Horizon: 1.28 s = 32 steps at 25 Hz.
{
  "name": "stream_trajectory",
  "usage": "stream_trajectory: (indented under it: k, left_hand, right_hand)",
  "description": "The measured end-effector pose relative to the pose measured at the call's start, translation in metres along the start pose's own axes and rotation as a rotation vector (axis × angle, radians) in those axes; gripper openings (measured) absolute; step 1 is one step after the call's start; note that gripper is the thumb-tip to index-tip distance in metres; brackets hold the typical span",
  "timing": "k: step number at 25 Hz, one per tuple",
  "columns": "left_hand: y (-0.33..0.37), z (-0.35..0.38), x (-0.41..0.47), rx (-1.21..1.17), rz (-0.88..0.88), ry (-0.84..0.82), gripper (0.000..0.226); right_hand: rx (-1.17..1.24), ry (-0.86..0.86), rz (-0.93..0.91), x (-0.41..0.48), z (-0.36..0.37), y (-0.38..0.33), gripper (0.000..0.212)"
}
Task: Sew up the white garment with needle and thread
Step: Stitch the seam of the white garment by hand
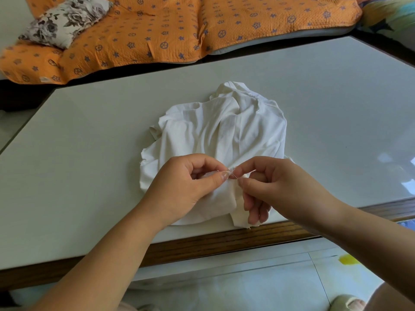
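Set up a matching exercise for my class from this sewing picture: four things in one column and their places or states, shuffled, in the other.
Things
1. white garment
2. floral cushion
3. left hand
4. right hand

Places or states
A. pinches the needle
B. lies on the orange cover, far left
C. lies bunched on the table
D. pinches a fold of the cloth

Pairs: 1-C, 2-B, 3-D, 4-A

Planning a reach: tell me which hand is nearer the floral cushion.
Left. The left hand is this side of the floral cushion and to its right; the right hand is farther right.
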<state>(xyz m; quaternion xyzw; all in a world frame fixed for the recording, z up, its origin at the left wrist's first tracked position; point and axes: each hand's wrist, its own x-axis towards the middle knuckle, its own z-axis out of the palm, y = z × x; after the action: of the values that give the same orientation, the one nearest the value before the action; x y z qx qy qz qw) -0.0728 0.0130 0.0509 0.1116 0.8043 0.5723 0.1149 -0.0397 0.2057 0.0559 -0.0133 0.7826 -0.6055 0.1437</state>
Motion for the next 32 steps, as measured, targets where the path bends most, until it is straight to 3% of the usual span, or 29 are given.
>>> stream_trajectory:
  k: [7,14,20,22,29,32]
  left_hand:
    - [-0.002,-0.003,0.001,-0.065,-0.006,0.001,0.005]
    - [-0.003,0.004,-0.003,0.093,0.086,0.03,0.006]
    - [-0.004,0.012,-0.001,0.019,0.021,0.067,0.017]
    - [-0.002,0.013,-0.002,0.019,0.023,0.074,0.009]
    - [0.001,0.014,-0.004,0.033,0.083,0.101,0.012]
    - [-0.002,0.015,-0.005,0.101,0.089,0.113,0.011]
  right_hand:
    - [0.005,-0.005,-0.021,-0.001,-0.001,0.0,0.02]
    - [0.015,0.048,-0.03,0.001,0.006,0.003,0.01]
    - [0.096,0.063,-0.056,0.002,0.01,0.005,0.011]
    - [0.104,0.071,-0.061,0.002,0.011,0.005,0.01]
    - [0.149,0.106,-0.06,0.003,0.014,0.004,0.003]
    - [0.133,0.112,-0.075,0.005,0.015,0.003,0.012]
